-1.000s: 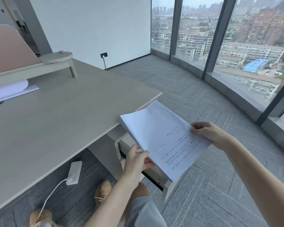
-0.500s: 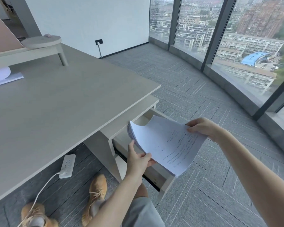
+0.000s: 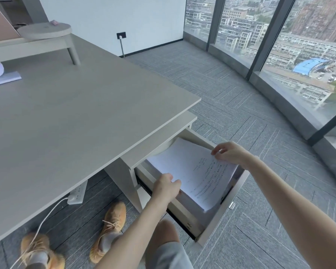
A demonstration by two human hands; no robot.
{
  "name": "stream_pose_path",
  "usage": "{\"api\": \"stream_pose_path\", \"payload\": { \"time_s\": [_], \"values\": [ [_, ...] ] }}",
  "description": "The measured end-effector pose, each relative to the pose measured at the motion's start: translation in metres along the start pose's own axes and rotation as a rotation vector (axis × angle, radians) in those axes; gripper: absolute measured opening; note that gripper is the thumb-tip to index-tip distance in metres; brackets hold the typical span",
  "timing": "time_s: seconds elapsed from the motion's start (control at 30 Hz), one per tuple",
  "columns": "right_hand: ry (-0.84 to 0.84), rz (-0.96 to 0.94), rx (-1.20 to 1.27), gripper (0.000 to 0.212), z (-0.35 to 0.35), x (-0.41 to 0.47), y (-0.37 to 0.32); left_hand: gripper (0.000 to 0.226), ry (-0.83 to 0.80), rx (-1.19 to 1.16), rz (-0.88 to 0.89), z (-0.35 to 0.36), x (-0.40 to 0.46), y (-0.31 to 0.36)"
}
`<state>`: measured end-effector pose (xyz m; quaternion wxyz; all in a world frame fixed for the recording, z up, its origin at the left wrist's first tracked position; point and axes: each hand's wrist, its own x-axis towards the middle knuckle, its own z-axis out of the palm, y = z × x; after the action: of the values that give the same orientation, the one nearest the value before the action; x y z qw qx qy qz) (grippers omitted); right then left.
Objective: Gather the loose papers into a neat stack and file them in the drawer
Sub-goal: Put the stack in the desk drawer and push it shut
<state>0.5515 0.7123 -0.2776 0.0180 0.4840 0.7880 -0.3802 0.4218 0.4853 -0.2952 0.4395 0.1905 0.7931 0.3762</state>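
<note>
While both arms reach down from the desk edge, the left hand pinches the near-left edge of the paper stack, fingers curled over the top sheet. Right hand grips the far-right edge, thumb on top, wrist bent down. Stack sits tilted inside the open drawer below the desk's right corner, far end tucked under the desk's lower shelf. Paper: white, thin, flexible, printed text, slight bow. Drawer: pale boxy panels, flat front with small metal lock. Desk top: matte grey-beige, flat slab, square corner. Floor beside desk: grey textured carpet tiles.
</note>
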Motion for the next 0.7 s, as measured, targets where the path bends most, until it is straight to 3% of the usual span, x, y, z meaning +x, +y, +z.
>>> {"api": "stream_pose_path", "payload": {
  "time_s": [0.17,0.23,0.33,0.43,0.57,0.7],
  "values": [
    [-0.030,-0.004,-0.171,0.041,0.025,0.019,-0.011,0.010,-0.127,-0.254,-0.124,0.000,0.022,0.012],
    [-0.056,-0.004,-0.214,0.041,0.033,0.025,-0.010,0.005,-0.160,-0.360,-0.188,-0.001,0.026,0.017],
    [-0.069,-0.009,-0.266,0.040,0.041,0.032,-0.006,0.019,-0.198,-0.448,-0.279,-0.004,0.029,0.024],
    [-0.060,-0.012,-0.307,0.042,0.044,0.032,-0.004,0.008,-0.202,-0.489,-0.312,-0.003,0.035,0.023],
    [-0.101,0.019,-0.332,0.041,0.045,0.030,0.002,0.059,-0.178,-0.470,-0.282,0.000,0.040,0.019],
    [-0.119,0.013,-0.344,0.045,0.047,0.022,0.006,0.056,-0.172,-0.469,-0.221,-0.003,0.033,0.021]
  ]
}}
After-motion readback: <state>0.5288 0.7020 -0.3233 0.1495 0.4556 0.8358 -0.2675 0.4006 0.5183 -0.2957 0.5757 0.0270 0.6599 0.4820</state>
